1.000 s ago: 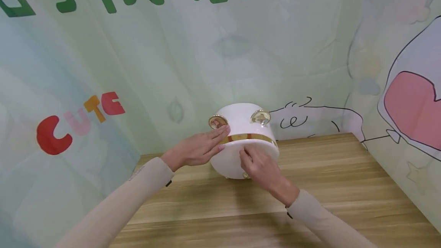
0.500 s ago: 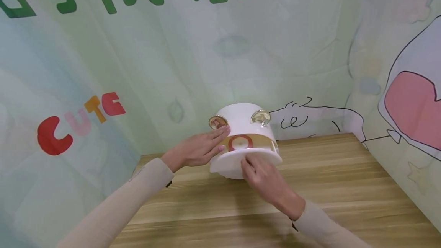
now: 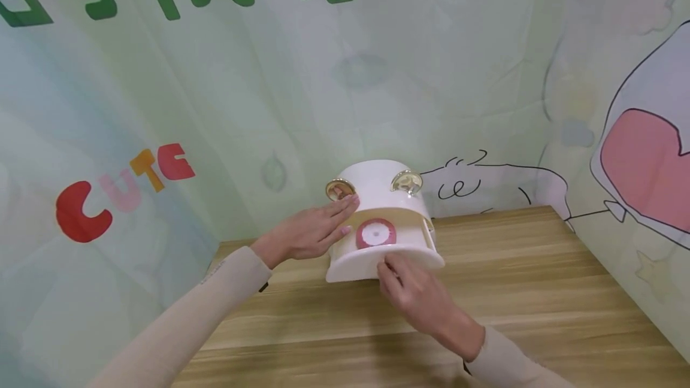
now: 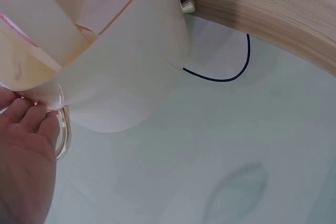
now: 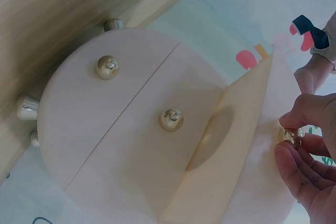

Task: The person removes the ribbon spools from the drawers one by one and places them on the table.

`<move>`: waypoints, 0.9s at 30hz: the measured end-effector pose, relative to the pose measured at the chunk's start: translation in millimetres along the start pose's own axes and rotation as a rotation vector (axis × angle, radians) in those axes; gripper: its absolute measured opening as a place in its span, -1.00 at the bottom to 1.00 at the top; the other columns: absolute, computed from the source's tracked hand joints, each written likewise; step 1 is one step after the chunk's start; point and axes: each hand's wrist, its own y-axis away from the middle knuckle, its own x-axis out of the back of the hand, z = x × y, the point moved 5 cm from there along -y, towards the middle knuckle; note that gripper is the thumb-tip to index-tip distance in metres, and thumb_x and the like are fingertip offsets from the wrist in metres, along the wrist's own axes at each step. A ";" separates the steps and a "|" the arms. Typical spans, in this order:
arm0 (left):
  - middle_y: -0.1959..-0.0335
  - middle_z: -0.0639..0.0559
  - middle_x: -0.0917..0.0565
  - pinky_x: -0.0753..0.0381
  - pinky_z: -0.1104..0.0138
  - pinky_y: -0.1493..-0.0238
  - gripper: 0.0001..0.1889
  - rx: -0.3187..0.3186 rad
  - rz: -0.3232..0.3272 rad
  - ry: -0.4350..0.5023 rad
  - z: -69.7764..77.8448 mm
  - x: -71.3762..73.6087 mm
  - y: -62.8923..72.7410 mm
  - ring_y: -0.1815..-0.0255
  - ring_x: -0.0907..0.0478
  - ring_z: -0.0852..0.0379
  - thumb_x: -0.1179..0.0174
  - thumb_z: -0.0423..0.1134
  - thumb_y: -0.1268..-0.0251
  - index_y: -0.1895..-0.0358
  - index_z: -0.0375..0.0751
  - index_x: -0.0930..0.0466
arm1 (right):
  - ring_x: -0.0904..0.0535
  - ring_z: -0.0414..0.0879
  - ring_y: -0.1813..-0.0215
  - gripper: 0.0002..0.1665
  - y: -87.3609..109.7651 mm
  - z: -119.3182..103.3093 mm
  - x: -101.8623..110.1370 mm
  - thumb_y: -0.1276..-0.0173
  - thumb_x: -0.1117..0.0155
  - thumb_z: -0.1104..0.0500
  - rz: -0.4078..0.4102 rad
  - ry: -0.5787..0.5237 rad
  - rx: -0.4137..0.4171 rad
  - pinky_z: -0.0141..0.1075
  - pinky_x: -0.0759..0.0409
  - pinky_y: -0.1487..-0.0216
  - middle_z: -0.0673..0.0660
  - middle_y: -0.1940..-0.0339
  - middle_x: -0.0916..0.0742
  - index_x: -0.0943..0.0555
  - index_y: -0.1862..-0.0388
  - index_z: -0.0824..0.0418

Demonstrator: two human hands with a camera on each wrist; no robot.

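A white rounded drawer box (image 3: 372,181) with two shiny gold ears (image 3: 407,182) stands against the backdrop. Its top drawer (image 3: 350,265) is pulled partway out. Inside it lies a round thing (image 3: 375,234) with a pink-red ring and a white middle. My right hand (image 3: 417,295) pinches the drawer's gold knob (image 5: 289,136) between thumb and fingers. With fingers straight, my left hand (image 3: 304,233) rests on the box's upper left side, beside the left ear (image 3: 339,188). In the left wrist view, those fingertips touch the white shell close to the drawer opening.
The box stands at the back of a wood-grain table (image 3: 302,328). A printed cloth backdrop (image 3: 458,76) rises behind and at both sides. Lower on the box front, two closed drawers carry gold knobs (image 5: 171,119). Small gold feet (image 5: 27,108) hold the box off the table.
My right hand has drawn the top drawer outward, towards me, from fully closed. The round pink-red and white thing inside has come into view. My left hand has stayed on the box.
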 end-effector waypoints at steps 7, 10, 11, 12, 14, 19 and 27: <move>-0.76 -0.14 -0.05 -0.29 0.00 -0.66 -0.31 -0.009 0.011 -0.012 0.7 1.5 0.1 -0.75 -0.09 -0.10 0.16 0.01 -0.75 -0.71 -0.26 0.03 | -0.62 -0.04 0.29 -0.65 3.5 -5.1 2.4 -0.63 0.04 0.29 0.010 -0.022 0.006 -0.31 -0.72 0.26 0.19 0.25 -0.70 -0.70 0.15 0.40; -0.75 -0.13 -0.06 -0.29 0.00 -0.65 -0.31 -0.010 0.016 -0.017 0.7 1.2 0.0 -0.75 -0.10 -0.10 0.17 0.01 -0.75 -0.71 -0.26 0.02 | -0.62 -0.04 0.29 -0.66 5.5 -7.5 3.7 -0.64 0.01 0.28 0.029 -0.022 0.020 -0.31 -0.71 0.27 0.19 0.25 -0.70 -0.71 0.14 0.40; -0.75 -0.13 -0.06 -0.29 0.00 -0.65 -0.32 -0.010 0.017 -0.018 0.5 0.9 -0.1 -0.75 -0.09 -0.10 0.17 0.02 -0.75 -0.71 -0.26 0.02 | -0.63 -0.04 0.29 -0.66 5.9 -8.4 4.3 -0.64 0.00 0.28 0.037 -0.019 0.025 -0.31 -0.71 0.27 0.18 0.25 -0.70 -0.72 0.15 0.40; -0.75 -0.13 -0.06 -0.29 0.00 -0.66 -0.32 -0.009 0.018 -0.018 0.4 0.6 -0.2 -0.76 -0.09 -0.09 0.17 0.02 -0.75 -0.71 -0.25 0.02 | -0.63 -0.04 0.29 -0.67 6.3 -9.4 5.1 -0.64 -0.01 0.28 0.046 -0.015 0.031 -0.31 -0.71 0.28 0.19 0.25 -0.71 -0.72 0.15 0.40; -0.75 -0.13 -0.06 -0.29 0.01 -0.66 -0.32 -0.008 0.021 -0.018 -0.1 -0.1 -0.6 -0.76 -0.09 -0.09 0.18 0.02 -0.75 -0.71 -0.25 0.02 | -0.64 -0.04 0.29 -0.68 6.9 -11.0 6.0 -0.64 -0.02 0.28 0.056 -0.007 0.041 -0.30 -0.72 0.28 0.19 0.25 -0.71 -0.72 0.15 0.39; -0.76 -0.12 -0.05 -0.28 0.01 -0.66 -0.33 -0.005 0.026 -0.016 -0.9 -0.9 -0.9 -0.76 -0.07 -0.08 0.19 0.02 -0.76 -0.71 -0.24 0.02 | -0.68 -0.02 0.25 -0.67 9.0 -14.0 7.0 -0.66 -0.03 0.27 0.070 0.013 0.052 -0.27 -0.76 0.24 0.20 0.24 -0.73 -0.72 0.16 0.39; -0.76 -0.13 -0.04 -0.28 0.01 -0.66 -0.32 -0.006 0.022 -0.034 1.0 -1.3 0.0 -0.76 -0.08 -0.09 0.20 0.02 -0.76 -0.71 -0.26 0.03 | -0.70 0.01 0.24 -0.67 12.0 -17.5 8.5 -0.66 -0.03 0.28 0.102 0.023 0.074 -0.24 -0.77 0.23 0.21 0.23 -0.73 -0.72 0.15 0.40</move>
